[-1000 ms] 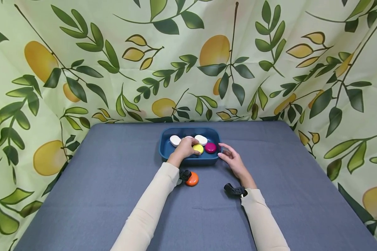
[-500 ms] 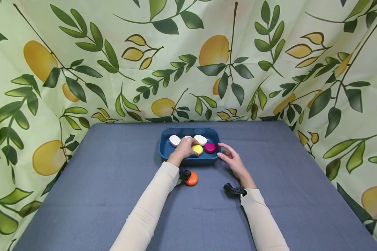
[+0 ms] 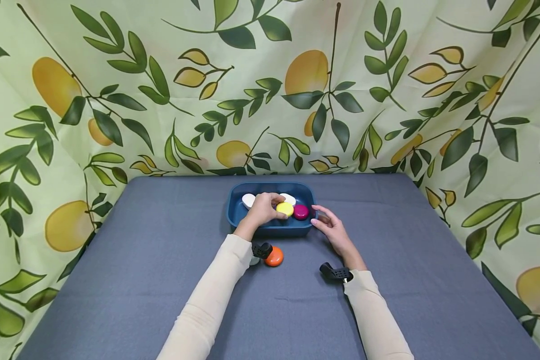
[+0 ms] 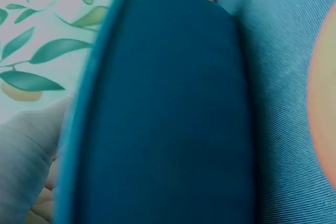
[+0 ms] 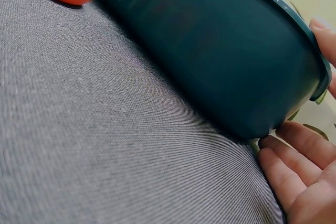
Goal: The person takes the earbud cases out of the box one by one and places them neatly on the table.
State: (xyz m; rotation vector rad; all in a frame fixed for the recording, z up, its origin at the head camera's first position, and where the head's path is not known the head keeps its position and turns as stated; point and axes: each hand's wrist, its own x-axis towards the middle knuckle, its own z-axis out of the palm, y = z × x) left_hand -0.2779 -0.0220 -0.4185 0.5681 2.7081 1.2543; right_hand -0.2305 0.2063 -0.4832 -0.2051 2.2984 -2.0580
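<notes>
Over the blue tub point(image 3: 270, 231), my left hand point(image 3: 262, 209) pinches a glossy yellow disc point(image 3: 285, 209) between thumb and fingers. Right of it in the tub lies a magenta disc point(image 3: 301, 212). White oval pieces sit toward the back, one white oval point(image 3: 248, 201) at the left and another point(image 3: 289, 199) behind the yellow disc. My right hand point(image 3: 334, 231) holds the tub's right end. In the right wrist view its thumb point(image 5: 324, 38) is at the rim and the other fingers point(image 5: 296, 153) are by the lower corner. The tub's outer wall point(image 4: 173, 103) fills the left wrist view, hiding the discs.
In front of the tub, an orange disc point(image 3: 274, 256) lies on the grey cloth-covered table point(image 3: 162, 280). A grey piece point(image 3: 254, 260) beside it is partly hidden by the left wrist's black camera point(image 3: 262, 250). A leaf-patterned curtain point(image 3: 261, 90) surrounds the table's back and sides.
My left hand has risen slightly with the yellow disc, which now sits a little higher and partly overlaps the white oval behind. My right hand stays at the tub's end.
</notes>
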